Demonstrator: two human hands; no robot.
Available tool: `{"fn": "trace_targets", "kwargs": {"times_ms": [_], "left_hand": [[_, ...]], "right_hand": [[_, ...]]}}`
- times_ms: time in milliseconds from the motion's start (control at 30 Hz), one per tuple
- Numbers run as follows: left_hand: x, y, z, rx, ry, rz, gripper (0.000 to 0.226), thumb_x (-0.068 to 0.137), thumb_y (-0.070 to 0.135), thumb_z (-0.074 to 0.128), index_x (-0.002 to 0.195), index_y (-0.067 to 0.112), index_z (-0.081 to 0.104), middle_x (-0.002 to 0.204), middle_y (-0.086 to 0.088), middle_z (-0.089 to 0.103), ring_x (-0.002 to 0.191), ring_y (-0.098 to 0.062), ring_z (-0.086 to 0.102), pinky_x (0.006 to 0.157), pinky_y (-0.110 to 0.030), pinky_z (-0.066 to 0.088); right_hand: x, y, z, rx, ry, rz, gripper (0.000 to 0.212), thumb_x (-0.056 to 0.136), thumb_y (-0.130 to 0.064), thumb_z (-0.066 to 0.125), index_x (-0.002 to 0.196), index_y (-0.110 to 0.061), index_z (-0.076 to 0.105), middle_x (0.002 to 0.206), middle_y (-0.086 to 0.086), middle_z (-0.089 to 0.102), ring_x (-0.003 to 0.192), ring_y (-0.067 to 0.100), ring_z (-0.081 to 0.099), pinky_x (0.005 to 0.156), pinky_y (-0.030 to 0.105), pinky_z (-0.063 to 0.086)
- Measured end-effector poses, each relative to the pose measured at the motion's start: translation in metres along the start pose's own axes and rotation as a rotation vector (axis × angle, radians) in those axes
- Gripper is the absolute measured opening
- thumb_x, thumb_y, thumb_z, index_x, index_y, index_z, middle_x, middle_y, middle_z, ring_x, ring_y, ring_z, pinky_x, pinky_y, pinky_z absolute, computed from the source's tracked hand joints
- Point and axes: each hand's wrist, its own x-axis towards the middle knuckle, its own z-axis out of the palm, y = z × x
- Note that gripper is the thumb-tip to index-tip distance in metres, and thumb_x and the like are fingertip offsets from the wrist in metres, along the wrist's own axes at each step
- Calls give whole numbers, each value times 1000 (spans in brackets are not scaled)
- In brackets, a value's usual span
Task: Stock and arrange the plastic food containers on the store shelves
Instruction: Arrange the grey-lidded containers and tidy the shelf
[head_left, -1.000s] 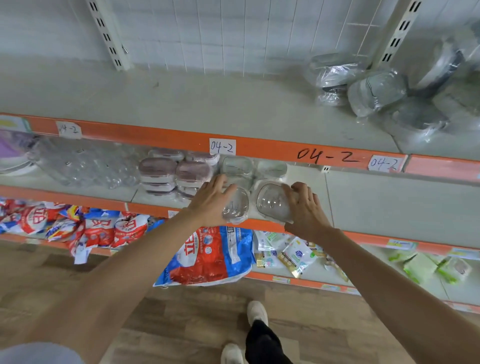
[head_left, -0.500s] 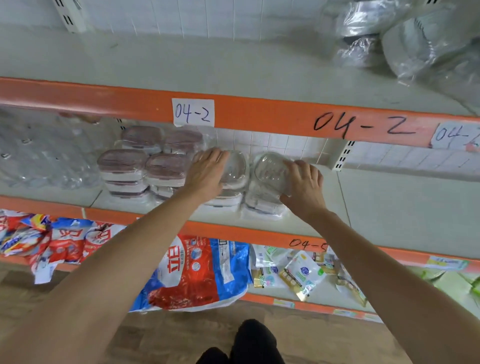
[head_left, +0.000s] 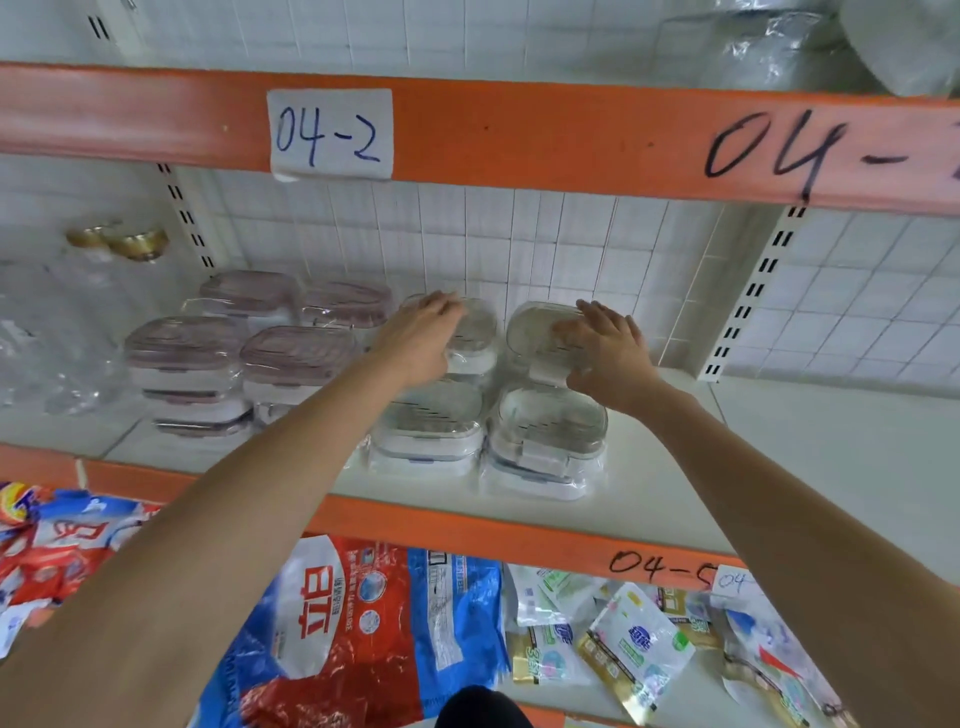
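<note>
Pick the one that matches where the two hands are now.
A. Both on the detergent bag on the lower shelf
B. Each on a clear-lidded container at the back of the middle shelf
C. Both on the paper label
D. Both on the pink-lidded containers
B: the left hand and right hand each rest on a clear-lidded container in the back row.

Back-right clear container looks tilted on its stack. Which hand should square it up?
Right. The right hand already lies flat on the tilted back-right container; the left hand rests on the neighbouring back-left container.

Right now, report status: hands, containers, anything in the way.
Left hand and right hand flat on the two rear clear containers, pressing them toward the back wall. Front stacks sit on the shelf. Nothing blocking.
</note>
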Motion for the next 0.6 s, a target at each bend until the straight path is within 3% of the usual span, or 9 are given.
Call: {"fn": "trace_targets", "kwargs": {"times_ms": [100, 233, 333, 433, 533, 600], "left_hand": [[-3, -6, 6, -16, 23, 28, 55, 87, -2, 55, 139, 12, 43, 139, -7, 46, 130, -25, 39, 108, -38, 33], [-4, -8, 13, 48, 118, -32, 47, 87, 3, 59, 132, 13, 49, 131, -8, 46, 122, -26, 42, 101, -39, 37], [-7, 0, 19, 49, 216, -139, 40, 83, -4, 57, 121, 5, 50, 119, -14, 47, 111, -30, 43, 90, -37, 37], [-10, 11, 29, 28, 271, -129, 38, 74, -15, 51, 108, 1, 50, 112, -18, 46, 106, -32, 42, 80, -33, 34], [-19, 16, 31, 23, 269, -73, 29, 76, -3, 58, 103, 2, 52, 108, -16, 46, 105, -31, 42, 78, -34, 39], [-28, 18, 30, 58, 233, -21, 29, 76, 9, 62, 104, 5, 54, 106, -13, 49, 103, -29, 45, 80, -36, 38]], "right_hand": [[4, 2, 10, -44, -31, -46, 59, 85, -10, 53, 140, -25, 40, 155, 0, 23, 144, 16, 12, 115, 42, 0], [4, -4, 15, -89, 124, -60, 53, 84, -6, 51, 133, -26, 51, 137, 2, 41, 124, 25, 30, 101, 41, 21], [0, -10, 23, -178, 210, -79, 51, 84, 1, 47, 131, -17, 53, 128, 5, 52, 116, 28, 40, 92, 38, 25], [-4, -17, 23, -200, 273, -110, 46, 82, 6, 48, 124, -8, 58, 121, 9, 60, 112, 29, 50, 91, 40, 31], [-10, -28, 19, -229, 384, -347, 32, 71, 6, 66, 101, -5, 70, 101, 8, 70, 89, 28, 64, 77, 38, 46], [-17, -40, 20, -236, 373, -499, 25, 62, 4, 74, 85, -6, 72, 86, 5, 70, 75, 26, 65, 65, 31, 50]]}}
